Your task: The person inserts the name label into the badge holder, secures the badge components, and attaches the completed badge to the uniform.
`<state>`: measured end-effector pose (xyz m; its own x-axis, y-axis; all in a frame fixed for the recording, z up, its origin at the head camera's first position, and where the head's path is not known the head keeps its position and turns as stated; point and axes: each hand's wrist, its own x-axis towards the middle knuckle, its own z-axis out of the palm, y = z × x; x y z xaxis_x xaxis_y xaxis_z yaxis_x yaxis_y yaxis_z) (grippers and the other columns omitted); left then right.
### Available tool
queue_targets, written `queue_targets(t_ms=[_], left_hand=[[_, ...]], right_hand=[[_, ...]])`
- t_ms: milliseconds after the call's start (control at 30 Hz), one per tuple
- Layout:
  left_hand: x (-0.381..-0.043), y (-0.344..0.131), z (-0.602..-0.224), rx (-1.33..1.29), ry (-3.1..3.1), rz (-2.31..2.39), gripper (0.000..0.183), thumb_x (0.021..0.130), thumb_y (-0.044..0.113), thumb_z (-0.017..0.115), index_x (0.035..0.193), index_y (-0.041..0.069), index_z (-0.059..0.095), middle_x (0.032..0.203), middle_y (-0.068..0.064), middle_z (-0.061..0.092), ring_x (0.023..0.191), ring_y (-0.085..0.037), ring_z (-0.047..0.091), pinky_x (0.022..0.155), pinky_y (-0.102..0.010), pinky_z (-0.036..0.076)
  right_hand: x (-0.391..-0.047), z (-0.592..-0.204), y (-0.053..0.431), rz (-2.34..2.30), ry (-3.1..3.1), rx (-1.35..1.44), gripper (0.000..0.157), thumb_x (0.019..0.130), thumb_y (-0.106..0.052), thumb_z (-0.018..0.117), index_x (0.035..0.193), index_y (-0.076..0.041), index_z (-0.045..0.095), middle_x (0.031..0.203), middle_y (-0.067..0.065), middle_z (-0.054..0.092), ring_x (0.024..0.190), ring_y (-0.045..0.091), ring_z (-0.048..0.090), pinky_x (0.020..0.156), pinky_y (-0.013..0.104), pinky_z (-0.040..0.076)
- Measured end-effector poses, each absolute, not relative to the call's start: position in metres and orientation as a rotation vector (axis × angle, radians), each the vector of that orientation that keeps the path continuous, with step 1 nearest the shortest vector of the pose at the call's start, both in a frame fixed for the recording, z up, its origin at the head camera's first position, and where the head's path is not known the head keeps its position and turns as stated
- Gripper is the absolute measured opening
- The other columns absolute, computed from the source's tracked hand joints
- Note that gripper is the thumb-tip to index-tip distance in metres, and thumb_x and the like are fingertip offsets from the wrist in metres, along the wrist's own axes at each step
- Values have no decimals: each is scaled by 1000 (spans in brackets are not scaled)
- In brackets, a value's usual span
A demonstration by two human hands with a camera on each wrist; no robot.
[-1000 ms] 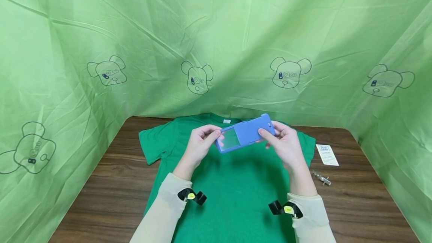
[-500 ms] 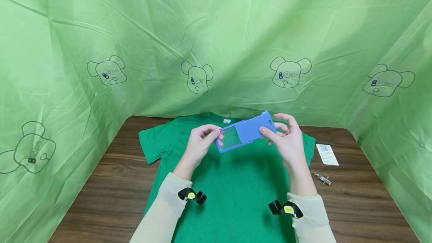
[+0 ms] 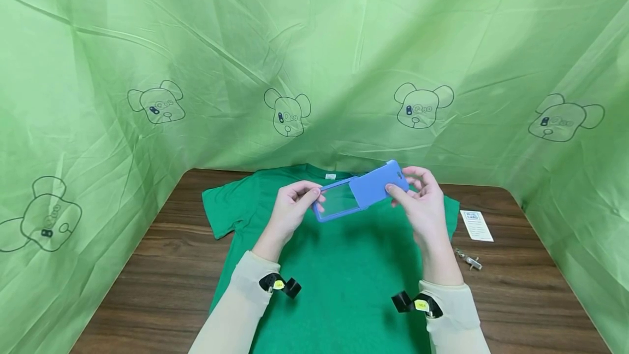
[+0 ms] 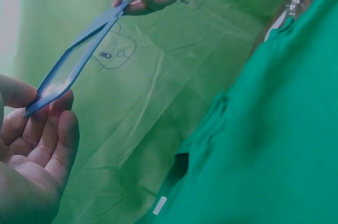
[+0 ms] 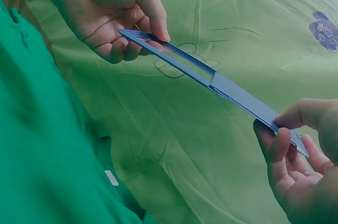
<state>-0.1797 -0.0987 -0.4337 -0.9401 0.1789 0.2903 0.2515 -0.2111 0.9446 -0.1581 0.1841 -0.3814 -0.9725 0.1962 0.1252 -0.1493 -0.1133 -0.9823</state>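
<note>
A blue card holder is held in the air above a green T-shirt. It has a clear-windowed frame on the left and a solid sliding cover that sticks out to the right. My left hand pinches the frame's left end between thumb and fingers. At the other end, my right hand grips the cover, thumb on its face near a small slot. In the left wrist view the holder appears almost edge-on. The right wrist view shows the cover offset along the frame, the two still joined.
A white printed card lies on the wooden table right of the shirt. Near it is a small metal clip with a clear strap. Green fabric walls with bear-head outlines enclose the back and sides.
My right hand has moved right and slightly up, sliding the cover farther out of the frame, so more clear window shows. My left hand has stayed in place.
</note>
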Motion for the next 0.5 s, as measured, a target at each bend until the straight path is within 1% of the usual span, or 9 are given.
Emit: queue_targets(t_ms=[167, 300, 367, 500], left_hand=[[-180, -98, -435, -523, -1945, -2345, 22, 109, 3, 65, 111, -18, 71, 86, -2, 78, 71, -14, 75, 76, -28, 63], [-180, -99, -436, -521, -1949, -2332, 24, 109, 4, 66, 111, -19, 71, 85, -2, 77, 69, -12, 74, 72, -26, 62], [-180, -99, -436, -523, -1952, -2330, 25, 109, 4, 66, 111, -20, 70, 85, -1, 77, 69, -12, 73, 72, -25, 61], [-180, -99, -436, -521, -1961, -2330, 27, 108, 5, 66, 112, -23, 68, 84, 1, 77, 69, -11, 73, 71, -25, 60]], right_hand=[[-158, -381, 186, 2201, -1882, -39, 44, 94, 11, 78, 130, -6, 61, 103, 3, 72, 72, 12, 71, 61, 24, 58], [-158, -382, 187, 2223, -1835, -27, 43, 93, 10, 80, 128, -9, 63, 101, 2, 75, 72, 12, 73, 61, 24, 58], [-158, -382, 187, 2224, -1833, -15, 42, 93, 10, 81, 128, -7, 65, 101, 1, 76, 71, 11, 73, 61, 24, 57], [-159, -383, 188, 2219, -1846, 20, 44, 94, 8, 81, 134, 3, 66, 102, 2, 77, 67, 11, 71, 61, 24, 57]])
